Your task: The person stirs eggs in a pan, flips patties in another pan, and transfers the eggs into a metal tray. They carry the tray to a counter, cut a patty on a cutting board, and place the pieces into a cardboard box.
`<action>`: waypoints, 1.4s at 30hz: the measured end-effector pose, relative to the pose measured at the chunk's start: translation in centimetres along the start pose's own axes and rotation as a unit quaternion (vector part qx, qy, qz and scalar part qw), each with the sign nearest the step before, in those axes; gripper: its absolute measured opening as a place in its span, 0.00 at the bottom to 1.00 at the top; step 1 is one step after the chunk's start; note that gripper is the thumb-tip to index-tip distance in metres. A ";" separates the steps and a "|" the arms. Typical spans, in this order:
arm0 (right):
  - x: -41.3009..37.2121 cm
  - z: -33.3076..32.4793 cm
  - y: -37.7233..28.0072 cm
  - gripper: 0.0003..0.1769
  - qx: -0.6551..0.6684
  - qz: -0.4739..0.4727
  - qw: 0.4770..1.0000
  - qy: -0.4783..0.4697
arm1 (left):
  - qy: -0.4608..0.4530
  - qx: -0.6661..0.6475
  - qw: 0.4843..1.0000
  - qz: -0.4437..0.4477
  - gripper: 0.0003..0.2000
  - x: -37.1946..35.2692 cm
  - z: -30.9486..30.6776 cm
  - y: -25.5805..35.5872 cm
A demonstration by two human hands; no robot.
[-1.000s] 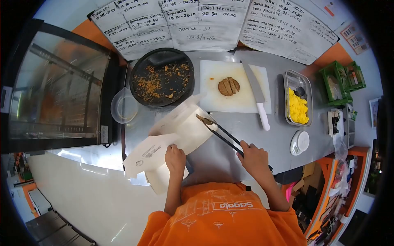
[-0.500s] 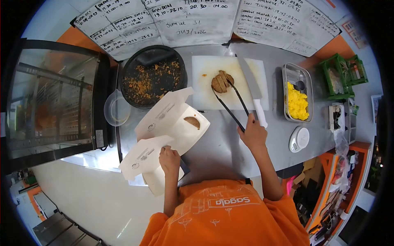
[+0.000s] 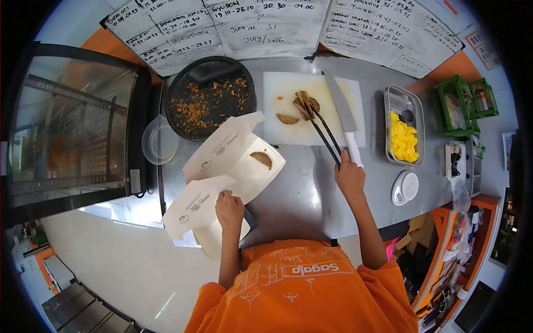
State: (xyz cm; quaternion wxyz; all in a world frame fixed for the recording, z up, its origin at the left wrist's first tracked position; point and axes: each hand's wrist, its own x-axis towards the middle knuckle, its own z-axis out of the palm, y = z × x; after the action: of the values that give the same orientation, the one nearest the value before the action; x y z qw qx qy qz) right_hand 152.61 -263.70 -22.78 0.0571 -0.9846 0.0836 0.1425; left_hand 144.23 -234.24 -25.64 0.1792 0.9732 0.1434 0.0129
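My right hand (image 3: 350, 176) is closed around black tongs (image 3: 327, 136). Their tips pinch slices of a browned, cut patty (image 3: 305, 104) on the white cutting board (image 3: 347, 94). One separate slice (image 3: 287, 119) lies left of the tips. Right of the tongs rests a large knife (image 3: 341, 105) with a white handle. My left hand (image 3: 229, 209) grips the edge of a white paper box (image 3: 259, 187) whose printed flaps stand open. Inside the far box section lies a single brown slice (image 3: 261, 160). A second box section is partly hidden beneath my left hand.
A round black pan (image 3: 183, 125) with orange-brown crumbs sits at the back left, beside a clear bowl (image 3: 157, 145). To the right stand a metal tray (image 3: 421, 130) of yellow food and a white scale (image 3: 407, 187). A glass-fronted cabinet (image 3: 78, 130) borders the left side.
The tongs have closed on the patty slices and tilted them up. One slice has come away on the left of the board. My left hand stays at the box.
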 end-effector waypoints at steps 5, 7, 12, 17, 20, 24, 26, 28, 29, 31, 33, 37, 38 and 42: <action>-0.2 -0.6 0.4 0.19 0.016 -0.007 1.000 0.024 | 0.007 -0.001 1.000 0.003 0.08 0.0 0.0 -0.2; -1.1 -1.8 0.3 0.18 0.036 -0.028 0.998 0.042 | 0.005 -0.002 1.000 -0.003 0.09 0.1 0.0 -0.3; -5.3 -5.8 0.1 0.18 0.047 -0.130 0.990 -0.021 | -0.003 -0.004 1.000 -0.021 0.08 0.1 0.1 -0.3; -7.6 -5.5 -4.2 0.17 -0.022 -0.187 0.976 -0.109 | -0.029 0.003 0.998 -0.048 0.08 0.0 -0.7 0.9; -7.6 -6.4 -5.4 0.20 -0.028 -0.162 0.980 -0.114 | -0.020 0.006 0.999 -0.041 0.08 0.0 -1.4 1.1; -7.3 -9.3 -3.8 0.25 -0.042 -0.111 0.991 -0.067 | -0.002 -0.006 0.999 -0.044 0.08 -0.3 -1.6 1.2; -5.0 -8.4 -2.9 0.25 -0.050 -0.097 0.994 -0.021 | 0.000 -0.001 1.000 -0.021 0.08 -0.5 -1.0 0.9; -2.9 -7.2 -2.3 0.24 -0.074 -0.082 0.994 0.002 | 0.007 -0.002 1.000 -0.003 0.08 -0.5 -0.8 0.8; -2.1 -6.6 -2.2 0.24 -0.095 -0.075 0.993 0.000 | 0.011 -0.006 1.000 0.002 0.08 -0.5 -0.8 0.8; -1.3 -6.3 -1.9 0.23 -0.127 -0.072 0.989 0.006 | 0.019 -0.009 1.000 0.006 0.07 -0.5 -0.8 0.6; -0.9 -6.4 -1.6 0.23 -0.148 -0.078 0.986 0.022 | 0.025 -0.006 1.000 0.006 0.07 -0.5 -0.9 0.4; 0.7 -6.5 -0.8 0.21 -0.136 -0.111 0.984 0.021 | 0.012 -0.018 1.000 -0.012 0.06 -0.4 -0.8 0.6; 0.7 -6.8 -0.7 0.19 -0.139 -0.104 0.985 0.011 | 0.015 -0.016 1.000 -0.002 0.07 -0.4 -0.6 0.4; 0.3 -8.3 -0.7 0.15 -0.133 -0.093 0.987 0.003 | 0.019 -0.012 1.000 -0.002 0.07 -0.3 -0.5 0.1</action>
State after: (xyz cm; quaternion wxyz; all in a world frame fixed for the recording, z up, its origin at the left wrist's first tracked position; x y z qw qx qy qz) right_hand 155.29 -264.18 -14.91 -0.0617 -0.9874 -0.0279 0.1431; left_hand 143.90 -234.25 -25.16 0.1880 0.9703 0.1487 0.0331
